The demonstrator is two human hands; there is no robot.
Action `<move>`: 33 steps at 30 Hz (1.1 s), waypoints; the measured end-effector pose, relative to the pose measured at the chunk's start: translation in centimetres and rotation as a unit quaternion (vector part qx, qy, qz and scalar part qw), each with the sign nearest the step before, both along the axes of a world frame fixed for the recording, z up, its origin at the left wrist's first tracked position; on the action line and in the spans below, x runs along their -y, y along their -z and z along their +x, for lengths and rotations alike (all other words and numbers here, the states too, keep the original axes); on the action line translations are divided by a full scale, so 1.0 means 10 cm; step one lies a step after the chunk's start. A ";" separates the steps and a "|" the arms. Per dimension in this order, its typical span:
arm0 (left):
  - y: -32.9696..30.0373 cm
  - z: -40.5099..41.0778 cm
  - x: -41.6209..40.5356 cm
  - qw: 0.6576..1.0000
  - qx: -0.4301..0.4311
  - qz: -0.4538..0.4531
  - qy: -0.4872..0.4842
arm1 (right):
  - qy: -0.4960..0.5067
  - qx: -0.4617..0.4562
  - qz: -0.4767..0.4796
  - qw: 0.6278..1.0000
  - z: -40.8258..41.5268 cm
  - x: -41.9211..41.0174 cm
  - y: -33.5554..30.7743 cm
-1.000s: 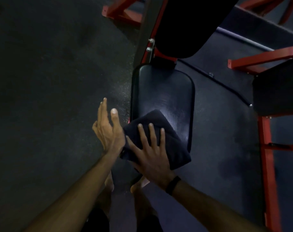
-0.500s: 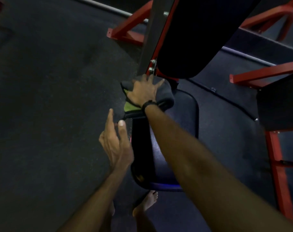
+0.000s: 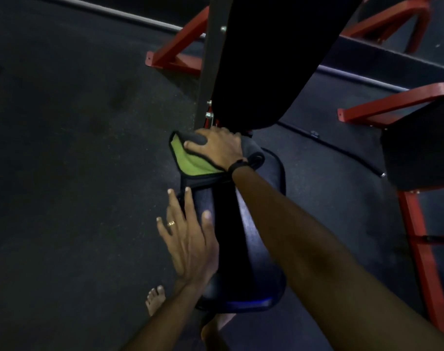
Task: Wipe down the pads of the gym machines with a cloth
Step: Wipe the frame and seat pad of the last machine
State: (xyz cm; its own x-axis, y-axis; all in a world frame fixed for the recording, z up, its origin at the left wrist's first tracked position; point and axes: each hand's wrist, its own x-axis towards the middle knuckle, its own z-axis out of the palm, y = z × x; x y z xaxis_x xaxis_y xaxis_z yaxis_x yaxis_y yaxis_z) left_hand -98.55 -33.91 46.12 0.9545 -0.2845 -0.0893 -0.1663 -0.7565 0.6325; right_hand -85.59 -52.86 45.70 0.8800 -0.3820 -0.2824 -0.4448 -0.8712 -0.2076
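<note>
At the far end of the black seat pad (image 3: 261,198), just below the dark back pad (image 3: 271,59), the right hand (image 3: 217,148) lies flat on the cloth (image 3: 190,160), fingers spread and pressing it down; whether any finger curls round its far edge cannot be told. The cloth is dark outside, and a folded-back corner shows a yellow-green inner side. The left hand (image 3: 190,239) rests with straight, slightly parted fingers on the seat pad's left edge and holds nothing; a ring (image 3: 170,223) sits on one finger. Red frame bars (image 3: 175,54) stand on the dark floor (image 3: 63,148), and a bare foot (image 3: 155,298) shows below.
</note>
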 end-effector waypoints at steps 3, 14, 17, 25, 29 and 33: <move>0.06 0.02 0.03 0.998 -0.002 0.068 0.011 | 0.065 0.029 0.016 0.997 -0.33 0.41 0.01; 0.00 0.02 0.08 0.995 -0.023 0.089 0.033 | 0.303 0.136 0.071 0.941 -1.93 -0.06 -0.10; -0.01 0.03 0.07 0.997 -0.025 0.068 0.029 | 0.310 0.129 0.021 0.942 -2.51 -0.80 -0.27; -0.02 0.01 0.07 0.999 -0.012 0.035 0.018 | 0.314 0.118 -0.020 0.942 -1.85 -0.15 -0.09; -0.02 0.02 0.08 0.999 -0.006 0.036 0.014 | 0.292 0.081 -0.083 0.949 -1.10 0.48 -0.01; 0.00 0.02 0.07 0.999 -0.006 0.041 0.012 | 0.267 0.100 -0.099 0.953 -1.36 0.31 -0.01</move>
State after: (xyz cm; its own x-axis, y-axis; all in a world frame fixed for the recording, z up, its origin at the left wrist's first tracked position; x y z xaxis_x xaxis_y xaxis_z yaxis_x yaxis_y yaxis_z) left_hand -98.38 -34.57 46.09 0.9461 -0.2987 -0.1252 -0.1774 -0.8014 0.5711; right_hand -99.24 -55.96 45.83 0.5736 -0.8192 -0.0055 -0.8050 -0.5624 -0.1890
